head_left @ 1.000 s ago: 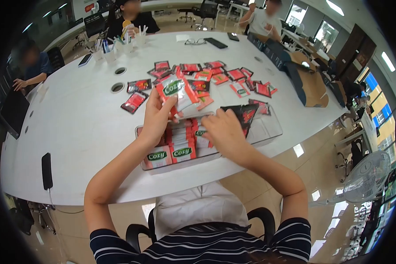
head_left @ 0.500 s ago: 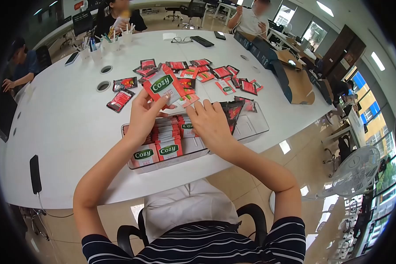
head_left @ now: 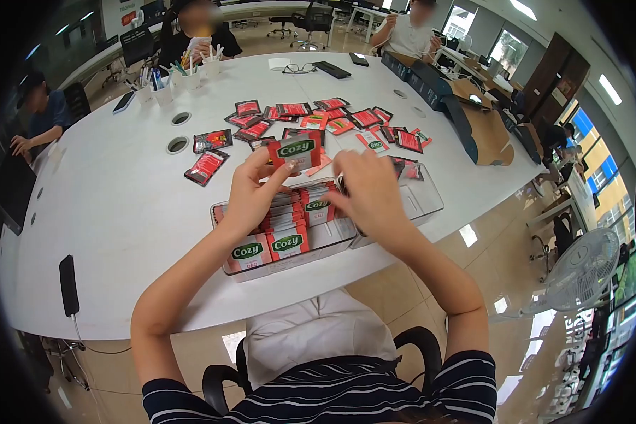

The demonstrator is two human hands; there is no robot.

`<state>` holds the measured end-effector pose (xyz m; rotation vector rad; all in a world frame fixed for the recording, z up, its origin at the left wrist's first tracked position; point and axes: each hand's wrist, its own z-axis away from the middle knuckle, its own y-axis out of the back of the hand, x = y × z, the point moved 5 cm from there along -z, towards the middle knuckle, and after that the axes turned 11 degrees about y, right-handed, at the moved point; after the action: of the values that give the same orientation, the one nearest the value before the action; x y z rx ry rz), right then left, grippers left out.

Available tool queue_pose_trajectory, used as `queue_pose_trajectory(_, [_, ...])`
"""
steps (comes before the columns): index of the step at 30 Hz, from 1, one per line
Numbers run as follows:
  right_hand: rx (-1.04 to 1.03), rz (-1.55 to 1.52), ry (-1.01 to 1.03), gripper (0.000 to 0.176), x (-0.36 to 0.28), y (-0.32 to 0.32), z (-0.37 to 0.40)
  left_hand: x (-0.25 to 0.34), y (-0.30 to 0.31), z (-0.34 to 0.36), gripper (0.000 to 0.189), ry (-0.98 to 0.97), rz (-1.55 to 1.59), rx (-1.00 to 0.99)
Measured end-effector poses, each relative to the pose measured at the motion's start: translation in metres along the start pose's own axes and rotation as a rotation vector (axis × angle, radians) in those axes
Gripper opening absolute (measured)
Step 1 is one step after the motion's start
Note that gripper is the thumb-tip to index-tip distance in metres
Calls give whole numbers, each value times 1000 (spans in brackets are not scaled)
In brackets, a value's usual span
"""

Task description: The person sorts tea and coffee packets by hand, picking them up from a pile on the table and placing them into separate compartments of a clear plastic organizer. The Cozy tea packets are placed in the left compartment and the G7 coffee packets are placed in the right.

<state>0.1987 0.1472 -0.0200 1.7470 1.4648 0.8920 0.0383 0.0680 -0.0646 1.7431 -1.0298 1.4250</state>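
Between thumb and fingers, my left hand (head_left: 256, 185) holds up a red and white Cozy packet (head_left: 295, 152) above a metal tin (head_left: 290, 266). Rows of Cozy packets (head_left: 287, 242) stand in the tin's left part. My right hand (head_left: 372, 194) is just right of the held packet, over the tin's right side, with fingers bent and blurred; what it holds, if anything, is hidden. Beside it lies a second tin part (head_left: 431, 192) with a dark packet (head_left: 407, 168) at its back. Loose red and black packets (head_left: 206, 166) are scattered behind the tins.
Cups of pens (head_left: 162, 95), a phone (head_left: 124, 102), glasses (head_left: 300, 68) and an open cardboard box (head_left: 473, 131) are on the white table (head_left: 106, 233). Several people sit around it. A black device (head_left: 68, 285) lies near the left edge, a fan (head_left: 583, 268) stands right.
The held packet has turned more level and sits lower over the tin. My right hand has lifted and drawn its fingers back from the dark packet. The whole view has shifted slightly.
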Motion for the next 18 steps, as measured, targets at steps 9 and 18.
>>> queue_pose_trajectory(9, [164,-142,114,22,-13,25,-8,14,-12,10,27,-217,-312,-114])
queue_pose_trajectory(18, [20,-324,-133,8,4,28,3,-4,-19,14,56,-347,-923,-86])
